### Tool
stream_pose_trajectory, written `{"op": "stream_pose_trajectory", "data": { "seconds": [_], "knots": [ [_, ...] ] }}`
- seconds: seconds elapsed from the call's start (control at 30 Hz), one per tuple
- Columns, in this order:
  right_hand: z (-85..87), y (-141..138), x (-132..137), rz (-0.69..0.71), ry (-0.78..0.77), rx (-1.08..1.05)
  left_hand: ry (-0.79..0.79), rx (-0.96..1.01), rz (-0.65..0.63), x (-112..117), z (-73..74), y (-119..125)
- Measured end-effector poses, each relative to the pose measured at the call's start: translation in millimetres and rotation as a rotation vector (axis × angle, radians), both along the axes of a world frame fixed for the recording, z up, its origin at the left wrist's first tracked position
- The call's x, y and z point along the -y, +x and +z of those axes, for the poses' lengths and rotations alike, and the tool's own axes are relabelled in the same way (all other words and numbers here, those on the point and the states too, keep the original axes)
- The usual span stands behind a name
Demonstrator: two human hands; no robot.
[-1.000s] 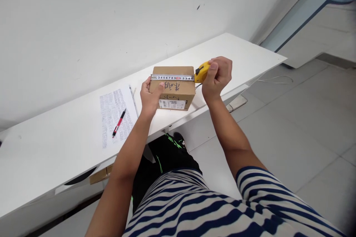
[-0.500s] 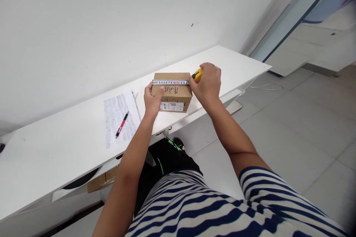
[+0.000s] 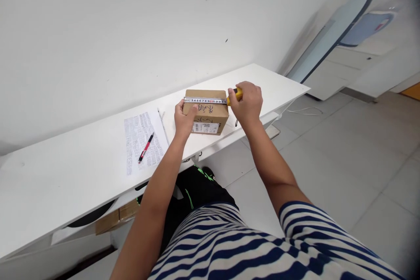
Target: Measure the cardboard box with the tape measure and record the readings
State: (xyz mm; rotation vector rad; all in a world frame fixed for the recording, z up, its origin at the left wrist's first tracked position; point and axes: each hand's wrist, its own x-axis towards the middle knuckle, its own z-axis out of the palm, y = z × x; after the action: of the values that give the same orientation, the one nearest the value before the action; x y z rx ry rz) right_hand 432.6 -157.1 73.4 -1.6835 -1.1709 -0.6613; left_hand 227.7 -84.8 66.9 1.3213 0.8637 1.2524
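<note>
From the head view: holds a brown cardboard box (image 3: pixel 220 116) on the white bench (image 3: pixel 72 162), near its front edge, with the left grip (image 3: pixel 184 120) clamped on the box's left end, thumb over the top face. With the right grip (image 3: pixel 248 101), clasps the yellow case of a tape measure (image 3: pixel 234 95), fingers curled around it, at the right end of the box. Has the silver blade (image 3: pixel 198 100) stretched across the top face from left end to right, showing black numerals and one patch of red. Nearer the body, shows dark handwriting (image 3: pixel 205 108) on the box and, lower on the front face, a white printed label (image 3: pixel 207 127). To the left on the bench, apart from the box, has closely covered paper (image 3: pixel 131 144) with a red-and-black pen (image 3: pixel 146 148) lying slantwise on top; cannot make out the words. Wears a striped shirt (image 3: pixel 229 245) and black trousers (image 3: pixel 205 190). Beyond the bench, faces a white wall (image 3: pixel 114 30).
</note>
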Motion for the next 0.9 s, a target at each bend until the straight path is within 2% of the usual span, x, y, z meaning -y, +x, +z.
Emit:
{"op": "stream_pose_trajectory", "data": {
  "seconds": [0.23,0.47,0.6,0.67,0.77,0.83,0.9],
  "knots": [
    [3.0,23,13,0.228,0.082,-0.051,-0.004,0.04,-0.026,3,1.5,-1],
    [-6.6,38,32,0.506,-0.073,-0.282,-0.021,0.013,-0.011,1,2.4,0],
    [-1.4,29,38,0.523,-0.113,-0.312,-0.055,-0.087,-0.051,-12,15.0,-12],
    [4.4,20,37,0.536,-0.122,-0.25,-0.053,-0.217,-0.066,-22,22.0,-19],
    [12.6,4,31,0.577,-0.154,-0.157,0.015,-0.426,-0.019,-37,28.3,-24],
    [16.6,-6,25,0.606,-0.179,-0.12,0.02,-0.452,-0.006,-42,29.4,-24],
    [20.5,-16,19,0.639,-0.206,-0.103,-0.039,-0.404,-0.058,-43,29.0,-24]
  ]
}}
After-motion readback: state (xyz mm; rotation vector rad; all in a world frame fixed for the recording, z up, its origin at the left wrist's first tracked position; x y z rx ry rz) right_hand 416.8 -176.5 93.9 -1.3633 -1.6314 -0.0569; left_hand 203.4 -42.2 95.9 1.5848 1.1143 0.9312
